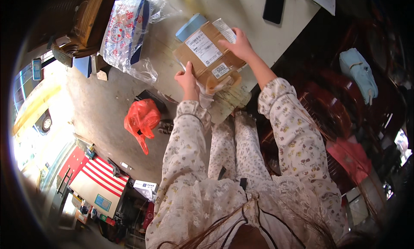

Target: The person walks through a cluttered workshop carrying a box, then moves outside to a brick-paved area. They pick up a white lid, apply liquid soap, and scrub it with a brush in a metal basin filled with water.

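Between my hands I hold a flat brown cardboard box [185, 56], tilted over the near part of the pale table [241, 12]. White printed labels [204, 48] cover much of its upper face. My left hand [187, 82] grips the lower left edge with the thumb on top; its other fingers are partly hidden. At the upper right, my right hand [240, 45] clasps the other end, thumb lying across the face. A light blue object [191, 26] lies just beyond the box, partly covered by it. Crumpled yellowish wrapping [224, 84] shows below the near edge.
A clear plastic bag [123, 35] with a blue and white pack lies on the left. A black phone [274, 6] rests near the table's right edge. Lower left is a red plastic bag [142, 119]. Dark wooden furniture and a folded light blue umbrella [359, 72] are on the right.
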`<state>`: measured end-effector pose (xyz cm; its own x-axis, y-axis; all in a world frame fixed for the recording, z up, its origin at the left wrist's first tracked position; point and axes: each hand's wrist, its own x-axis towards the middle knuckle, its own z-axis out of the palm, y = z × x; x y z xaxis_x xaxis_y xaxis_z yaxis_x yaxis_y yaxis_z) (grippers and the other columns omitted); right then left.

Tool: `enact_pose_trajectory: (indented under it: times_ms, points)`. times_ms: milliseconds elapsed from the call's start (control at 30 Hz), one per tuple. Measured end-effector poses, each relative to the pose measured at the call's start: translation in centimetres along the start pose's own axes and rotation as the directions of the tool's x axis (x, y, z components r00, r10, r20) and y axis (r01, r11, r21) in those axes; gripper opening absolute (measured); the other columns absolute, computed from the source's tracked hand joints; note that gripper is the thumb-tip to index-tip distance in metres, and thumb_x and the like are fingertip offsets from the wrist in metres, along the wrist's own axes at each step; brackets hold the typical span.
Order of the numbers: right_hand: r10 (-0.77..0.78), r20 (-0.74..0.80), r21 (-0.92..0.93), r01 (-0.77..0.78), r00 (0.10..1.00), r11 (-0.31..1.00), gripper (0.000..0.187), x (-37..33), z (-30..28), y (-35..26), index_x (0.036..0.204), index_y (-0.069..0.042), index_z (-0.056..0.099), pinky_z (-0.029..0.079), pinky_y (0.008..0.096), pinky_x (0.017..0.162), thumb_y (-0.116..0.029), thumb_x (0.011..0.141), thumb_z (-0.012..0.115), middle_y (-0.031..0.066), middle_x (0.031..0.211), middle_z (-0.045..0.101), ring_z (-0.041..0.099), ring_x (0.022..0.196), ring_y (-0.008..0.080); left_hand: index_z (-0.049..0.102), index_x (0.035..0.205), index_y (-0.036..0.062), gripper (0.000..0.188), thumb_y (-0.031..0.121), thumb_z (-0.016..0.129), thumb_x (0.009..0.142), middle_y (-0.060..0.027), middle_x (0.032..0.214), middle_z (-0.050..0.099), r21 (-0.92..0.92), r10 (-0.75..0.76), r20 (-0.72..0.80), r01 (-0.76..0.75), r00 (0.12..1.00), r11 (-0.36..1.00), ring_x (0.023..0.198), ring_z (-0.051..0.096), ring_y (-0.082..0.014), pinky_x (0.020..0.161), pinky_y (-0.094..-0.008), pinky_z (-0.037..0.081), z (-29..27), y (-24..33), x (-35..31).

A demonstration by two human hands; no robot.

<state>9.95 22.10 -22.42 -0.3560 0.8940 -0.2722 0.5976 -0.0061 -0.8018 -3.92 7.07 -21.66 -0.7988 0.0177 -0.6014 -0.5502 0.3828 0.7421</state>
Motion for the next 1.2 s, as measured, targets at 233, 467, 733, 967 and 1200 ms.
enact_pose_trajectory:
  times_ms: [233,467,733,967,1200]
  points:
    - [0.174,0.382,0.4,-0.332,0.908,0.854,0.052,-1.2,-1.6,-2.5,0.111,0.004,0.056,0.05,0.0342,0.082,-0.021,0.07,0.077,0.0153,0.101,0.065,0.063,0.091,0.0249,0.055,0.106,-0.0067,0.038,0.015,0.071,0.079,-0.0121,0.098,0.063,0.064,-0.167,0.482,0.156,0.86,0.986,0.082,0.063,-0.0193,0.074,-0.0331,0.052,-0.8,5.3,2.0]
    - [0.224,0.681,0.62,-0.711,0.698,0.331,0.044,-14.0,-10.2,-2.3,0.116,0.0,0.057,0.049,0.0332,0.085,-0.021,0.08,0.07,0.0083,0.106,0.063,0.061,0.095,0.018,0.056,0.111,-0.0002,0.033,0.019,0.064,0.085,-0.0061,0.099,0.062,0.321,-0.383,0.71,0.212,0.591,0.923,0.087,0.06,-0.0141,0.075,-0.0288,0.05,-6.1,5.5,-7.2]
    - [0.546,0.532,0.599,-0.743,0.647,0.297,0.039,-38.9,-13.6,-0.3,0.12,-0.004,0.056,0.047,0.0298,0.08,-0.02,0.085,0.065,0.0042,0.109,0.061,0.058,0.096,0.0136,0.051,0.118,-0.0016,0.044,0.015,0.068,0.081,-0.0112,0.111,0.06,0.579,-0.685,0.665,0.374,0.297,0.724,0.099,0.059,-0.0227,0.085,-0.0362,0.048,-18.6,-3.4,-18.9]
    - [0.701,0.026,0.601,-0.572,0.713,0.559,0.037,-52.2,-10.4,4.0,0.108,0.001,0.056,0.047,0.0314,0.081,-0.019,0.081,0.069,0.0097,0.104,0.06,0.057,0.095,0.018,0.057,0.107,-0.0007,0.032,0.01,0.069,0.079,-0.0073,0.096,0.063,0.6,-0.63,0.683,0.21,0.369,0.772,0.081,0.062,-0.0182,0.072,-0.0316,0.051,-21.5,-3.6,-21.7]
    - [0.653,0.113,0.723,-0.513,0.749,0.463,0.04,-48.7,-12.4,-2.3,0.111,0.001,0.053,0.047,0.0317,0.082,-0.019,0.08,0.069,0.0097,0.106,0.059,0.057,0.097,0.0183,0.057,0.106,-0.0026,0.029,0.008,0.065,0.08,-0.0112,0.092,0.064,0.489,-0.429,0.764,0.001,0.482,0.872,0.081,0.064,-0.0227,0.068,-0.0358,0.054,-16.9,10.7,-26.4]
